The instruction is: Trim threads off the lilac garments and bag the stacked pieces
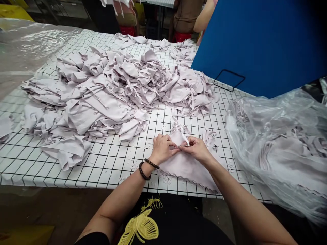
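Note:
A pale lilac-grey garment [189, 168] with thin straps lies flat on the grid-patterned tabletop at my front, its scalloped hem toward me. My left hand [165, 147], with dark beads round the wrist, pinches the garment's upper part. Close against it, my right hand [194, 148] pinches the same cloth between thumb and fingers. A whitish strap [184, 136] loops up between both hands. Just what the fingertips press together is too small to make out. Small white scraps lie scattered around the garment.
A large heap of similar garments [109, 88] spreads behind and left of my hands. On the right, a clear plastic bag [255, 136] holds stacked garments. A blue board [260, 44] with a black wire piece stands behind it. People sit beyond the table [102, 166].

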`<state>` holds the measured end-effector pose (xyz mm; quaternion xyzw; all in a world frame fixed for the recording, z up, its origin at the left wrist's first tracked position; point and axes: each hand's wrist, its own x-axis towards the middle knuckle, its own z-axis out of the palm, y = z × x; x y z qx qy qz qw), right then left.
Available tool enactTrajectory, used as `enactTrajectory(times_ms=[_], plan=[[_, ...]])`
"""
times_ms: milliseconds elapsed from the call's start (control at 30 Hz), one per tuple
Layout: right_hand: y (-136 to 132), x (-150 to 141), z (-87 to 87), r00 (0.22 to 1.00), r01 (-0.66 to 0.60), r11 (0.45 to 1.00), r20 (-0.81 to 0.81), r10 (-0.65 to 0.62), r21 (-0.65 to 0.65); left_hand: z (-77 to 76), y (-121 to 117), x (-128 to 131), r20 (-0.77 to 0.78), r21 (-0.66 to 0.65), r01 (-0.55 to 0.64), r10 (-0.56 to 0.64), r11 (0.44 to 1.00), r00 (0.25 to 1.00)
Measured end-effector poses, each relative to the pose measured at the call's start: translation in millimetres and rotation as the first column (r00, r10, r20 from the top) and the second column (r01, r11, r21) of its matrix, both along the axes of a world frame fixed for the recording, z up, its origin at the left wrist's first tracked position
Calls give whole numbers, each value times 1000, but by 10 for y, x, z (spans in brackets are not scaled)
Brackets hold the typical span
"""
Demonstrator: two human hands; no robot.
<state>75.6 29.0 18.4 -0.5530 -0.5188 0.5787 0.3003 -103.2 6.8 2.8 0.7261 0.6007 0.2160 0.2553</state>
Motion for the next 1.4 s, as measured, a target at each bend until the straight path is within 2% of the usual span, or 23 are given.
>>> enactTrajectory(times_ms=[100,200,367,467,567,633,700,733,800,867,900,967,1033,1100,1200,1300,1400], plan=[[-34,16,-17,998,-50,997,41,48,57,-8,-1,-1,0,-10,5,-5,1000,1000],[-72,20,48,980,-136,978,168,109,161,-8,-1,-8,7,-22,18,-18,1000,1000],[-63,-1,277,851,-366,883,489,190,294,6,0,-27,30,-42,23,-21,999,999],[19,-14,369,782,-440,864,577,236,244,3,5,-37,26,-45,21,-20,999,999],[143,-39,377,794,-430,896,520,316,113,2,10,-36,25,-63,32,-31,997,999],[233,-62,342,851,-368,930,399,343,-15,15,8,-25,18,-65,29,-28,997,999],[309,-81,306,895,-242,965,361,262,-101,42,-9,-14,16,-44,-17,18,999,1000],[332,-84,299,894,-171,981,404,192,-88,60,-27,-14,20,-24,-60,60,998,998],[320,-55,326,833,-80,996,552,41,47,97,-88,-40,27,20,-173,172,985,985],[209,49,407,744,-78,977,664,-74,197,127,-183,-108,13,49,-278,277,959,961],[115,139,456,703,-86,970,703,-103,228,136,-239,-155,-6,49,-314,314,948,949],[-135,395,527,634,-76,978,766,-105,196,145,-349,-251,-72,21,-347,348,938,935],[-439,706,507,554,-10,996,830,-66,86,156,-427,-323,-153,-29,-334,326,942,933],[-759,967,379,503,112,994,861,-71,17,188,-451,-352,-219,-91,-292,267,952,939],[-1134,1086,90,536,224,974,830,-152,34,285,-383,-342,-301,-212,-214,145,954,943],[-1193,969,-90,570,347,931,762,-306,114,385,-238,-339,-371,-350,-185,46,918,928],[-1046,902,-47,644,465,885,682,-345,9,428,-86,-358,-415,-438,-171,-30,882,909]])
